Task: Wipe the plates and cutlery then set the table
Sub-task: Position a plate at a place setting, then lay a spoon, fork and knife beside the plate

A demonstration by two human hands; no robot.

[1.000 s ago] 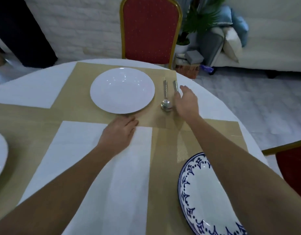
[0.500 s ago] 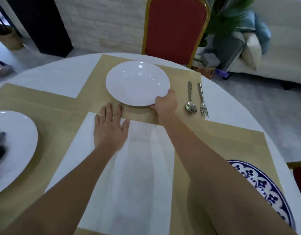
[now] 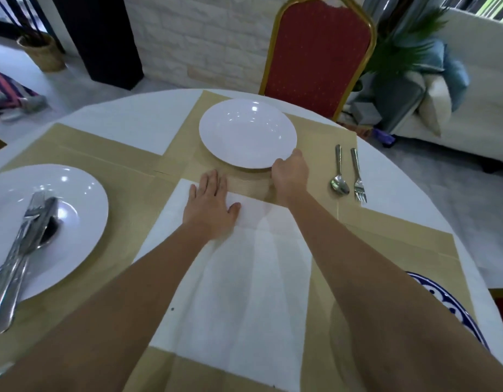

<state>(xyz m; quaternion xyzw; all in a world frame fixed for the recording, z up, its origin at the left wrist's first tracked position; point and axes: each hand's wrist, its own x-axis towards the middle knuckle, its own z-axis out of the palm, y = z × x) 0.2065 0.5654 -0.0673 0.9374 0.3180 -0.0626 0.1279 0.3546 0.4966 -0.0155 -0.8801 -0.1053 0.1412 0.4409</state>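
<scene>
A white plate (image 3: 244,131) lies on a tan placemat (image 3: 315,137) at the far side of the round table. My right hand (image 3: 290,172) grips its near right rim. My left hand (image 3: 209,206) rests flat, fingers straight, on the white tablecloth (image 3: 233,278) just in front of the plate. A spoon (image 3: 339,172) and a fork (image 3: 358,176) lie side by side on the mat to the right of the plate. On the left stands a second white plate (image 3: 74,216) with several pieces of cutlery (image 3: 26,244) heaped on it.
A blue-patterned plate (image 3: 454,309) shows at the near right, partly behind my right arm. A red chair with a gold frame (image 3: 318,52) stands behind the far plate. A white sofa with cushions (image 3: 471,89) and a plant are at the back right.
My right hand left the spoon and fork and took hold of the far plate's rim. My left hand flattened on the cloth. The view swung left, bringing the left plate into sight.
</scene>
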